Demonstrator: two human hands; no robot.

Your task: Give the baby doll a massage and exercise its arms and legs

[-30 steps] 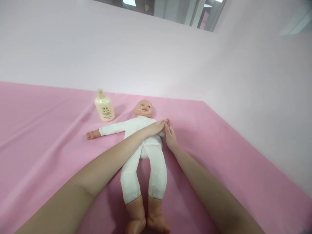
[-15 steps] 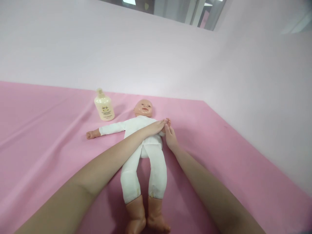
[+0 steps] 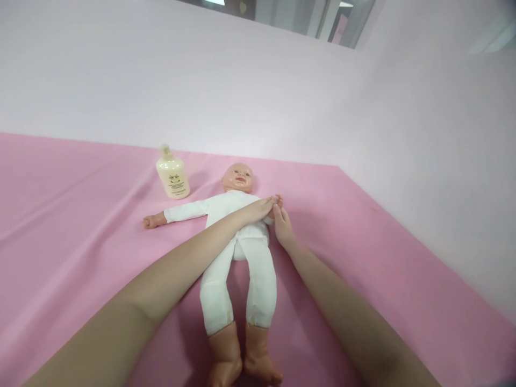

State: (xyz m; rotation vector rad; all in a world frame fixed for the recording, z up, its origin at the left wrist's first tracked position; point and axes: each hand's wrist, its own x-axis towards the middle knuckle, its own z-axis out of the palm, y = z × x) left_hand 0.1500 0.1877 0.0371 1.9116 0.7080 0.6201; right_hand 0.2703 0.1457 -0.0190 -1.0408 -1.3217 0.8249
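A baby doll [image 3: 258,279] in a white cloth body lies on its back, its feet towards me. My left hand [image 3: 260,209] reaches across the doll's chest, fingers closed on the doll's hand [image 3: 279,200] at the right side. From the right, my right hand [image 3: 283,226] grips that same small hand, with its fingers close against my left fingertips. Most of the doll's arm on this side is hidden behind my hands. Its other arm stretches out to the left on the cloth.
A cream pump bottle [image 3: 173,174] with a printed label stands left of the doll's head. Pink cloth [image 3: 100,215] with soft folds covers the table. Behind it rises a white wall [image 3: 242,91] with a window [image 3: 290,19] at the top.
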